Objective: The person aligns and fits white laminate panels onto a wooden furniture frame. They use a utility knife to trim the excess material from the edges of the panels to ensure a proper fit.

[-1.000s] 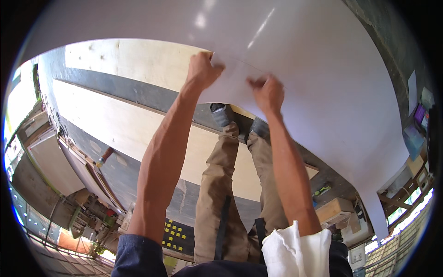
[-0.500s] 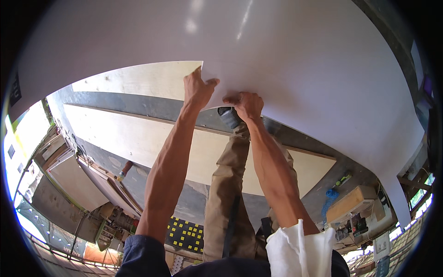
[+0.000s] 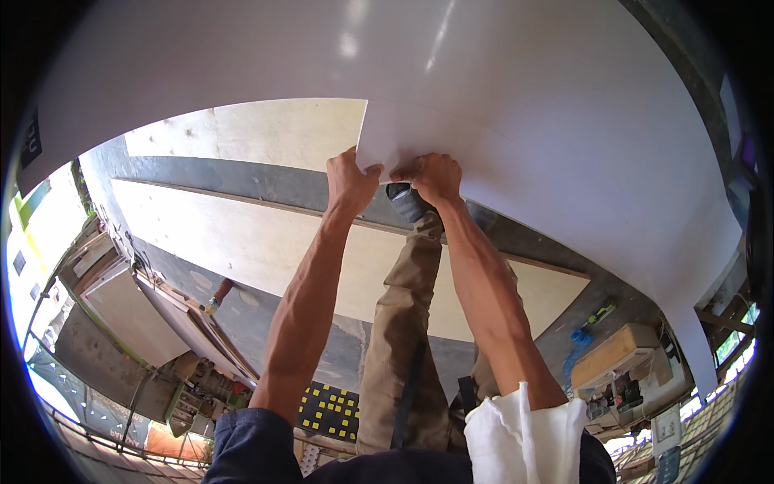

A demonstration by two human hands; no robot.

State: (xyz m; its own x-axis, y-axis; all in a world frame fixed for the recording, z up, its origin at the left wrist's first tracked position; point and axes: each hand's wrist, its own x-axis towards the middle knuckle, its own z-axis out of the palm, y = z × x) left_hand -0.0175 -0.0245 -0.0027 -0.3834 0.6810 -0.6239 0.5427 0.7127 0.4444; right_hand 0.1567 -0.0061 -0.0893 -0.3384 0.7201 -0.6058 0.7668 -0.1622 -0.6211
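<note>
Gripping a glossy white sheet (image 3: 548, 145) by its edge with left hand (image 3: 352, 184) and right hand (image 3: 436, 177), close together. Leaning over pale plywood panels (image 3: 218, 226) on grey floor (image 3: 251, 305).

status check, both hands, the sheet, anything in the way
Left hand and right hand close together, gripping sheet edge. Sheet broad, glossy, cut corner near left hand. Shoe showing just past gripped edge, possibly in the way.

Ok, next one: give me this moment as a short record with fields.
Left hand: gripping the glossy pale sheet at its cut corner
Right hand: gripping the sheet's near edge, close beside the left
Beyond the sheet's edge: two light boards, grey floor
Right sleeve: white cloth
Lower edge: black mat with yellow squares
</note>
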